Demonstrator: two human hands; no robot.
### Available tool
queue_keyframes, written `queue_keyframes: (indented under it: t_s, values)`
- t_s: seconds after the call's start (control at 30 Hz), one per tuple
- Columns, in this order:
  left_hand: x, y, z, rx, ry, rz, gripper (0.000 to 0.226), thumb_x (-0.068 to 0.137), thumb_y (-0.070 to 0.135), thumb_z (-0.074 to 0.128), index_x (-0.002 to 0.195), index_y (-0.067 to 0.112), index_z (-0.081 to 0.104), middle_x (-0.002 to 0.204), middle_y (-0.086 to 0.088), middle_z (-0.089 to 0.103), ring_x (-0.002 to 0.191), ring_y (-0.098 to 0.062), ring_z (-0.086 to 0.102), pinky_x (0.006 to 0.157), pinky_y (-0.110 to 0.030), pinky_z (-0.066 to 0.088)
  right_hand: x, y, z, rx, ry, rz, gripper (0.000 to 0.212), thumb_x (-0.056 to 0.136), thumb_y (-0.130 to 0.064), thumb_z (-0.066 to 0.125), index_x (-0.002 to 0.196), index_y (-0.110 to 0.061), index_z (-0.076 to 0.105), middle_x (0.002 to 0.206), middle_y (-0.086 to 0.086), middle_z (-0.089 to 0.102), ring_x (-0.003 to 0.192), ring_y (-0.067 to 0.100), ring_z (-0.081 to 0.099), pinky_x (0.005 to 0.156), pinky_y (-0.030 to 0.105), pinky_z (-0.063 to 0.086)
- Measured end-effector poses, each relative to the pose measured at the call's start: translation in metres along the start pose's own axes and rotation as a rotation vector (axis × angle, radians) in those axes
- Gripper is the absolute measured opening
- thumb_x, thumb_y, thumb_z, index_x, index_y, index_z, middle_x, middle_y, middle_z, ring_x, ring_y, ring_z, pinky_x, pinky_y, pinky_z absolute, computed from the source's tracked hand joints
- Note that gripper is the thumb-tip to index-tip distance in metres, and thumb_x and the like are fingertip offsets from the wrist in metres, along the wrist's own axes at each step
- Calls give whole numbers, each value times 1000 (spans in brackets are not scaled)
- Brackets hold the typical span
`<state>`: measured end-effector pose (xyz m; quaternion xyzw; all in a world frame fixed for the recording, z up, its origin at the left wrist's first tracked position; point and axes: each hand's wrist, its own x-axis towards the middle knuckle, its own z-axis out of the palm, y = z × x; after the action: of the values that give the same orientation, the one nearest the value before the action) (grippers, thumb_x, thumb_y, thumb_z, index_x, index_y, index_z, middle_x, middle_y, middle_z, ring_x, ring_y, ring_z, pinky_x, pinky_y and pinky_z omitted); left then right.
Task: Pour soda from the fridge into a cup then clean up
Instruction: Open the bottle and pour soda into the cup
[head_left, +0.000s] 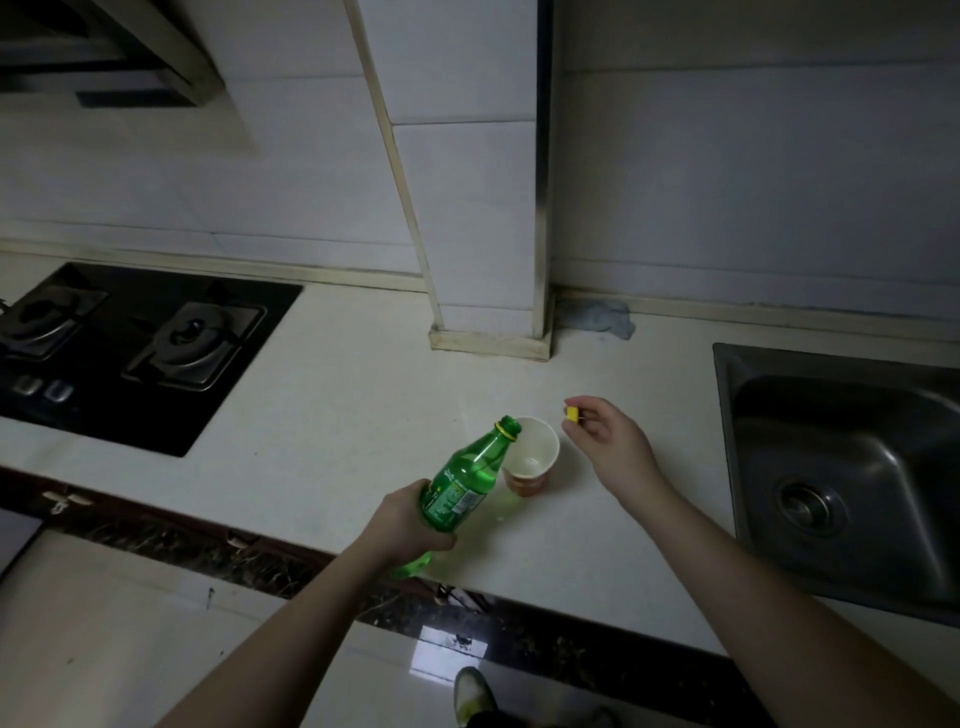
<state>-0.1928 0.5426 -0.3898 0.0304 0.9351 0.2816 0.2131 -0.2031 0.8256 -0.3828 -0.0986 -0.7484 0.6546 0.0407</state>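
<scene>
Soda has yet to visibly reach the cup: the green bottle (464, 477), uncapped, is tilted over the white countertop (337, 395), gripped around its lower body by the left hand (410, 519), its mouth at the paper cup (531, 457) rim. The right hand (605, 434) pinches the yellow cap (572, 413). Pouring, recapping and cleanup seem to remain.

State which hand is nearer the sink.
Right. The right hand, pinching the yellow cap, hovers just left of the sink; the left hand grips the bottle farther left.
</scene>
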Motion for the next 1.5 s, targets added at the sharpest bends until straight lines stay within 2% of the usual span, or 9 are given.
queue_keyframes:
  t_s: [0.23,0.47,0.73,0.9,1.23,1.5]
  values:
    - [5,-2,-8,70,-44,-22,55,56,29,85,106,19,63,98,0,70,87,-17,64,70,-25,49,8,10,7,6,12,11,27,86,-11,68,98,-35,63,101,-4,68,94,16,64,88,28,49]
    - [2,-3,-12,162,-84,-29,56,57,32,83,108,18,63,100,-2,69,87,-18,63,69,-25,50,8,18,13,-2,43,22,23,87,-11,68,105,-26,63,99,-8,67,92,10,62,86,21,48]
    - [-2,-2,-14,217,-98,-44,55,57,34,82,106,16,62,98,-3,68,85,-19,62,72,-30,54,5,25,15,1,63,23,26,87,-14,68,99,-36,62,99,-9,67,95,14,63,88,27,49]
    - [-5,-1,-15,249,-103,-49,56,59,36,81,108,16,62,99,-3,68,86,-19,62,71,-29,52,1,25,15,14,67,42,23,87,-14,68,104,-30,63,103,-4,67,97,14,63,87,24,48]
    - [-10,2,-22,268,-110,-76,52,59,35,80,104,17,61,88,2,60,78,-16,58,56,-23,41,-1,21,13,-2,70,49,23,88,-14,67,107,-26,63,104,-5,67,99,12,62,89,24,48]
    - [-8,8,-26,314,-124,-93,53,60,36,80,104,15,60,93,-1,63,82,-17,61,67,-29,53,-2,19,12,-38,67,62,23,88,-17,67,109,-26,63,103,-7,66,98,10,62,88,24,48]
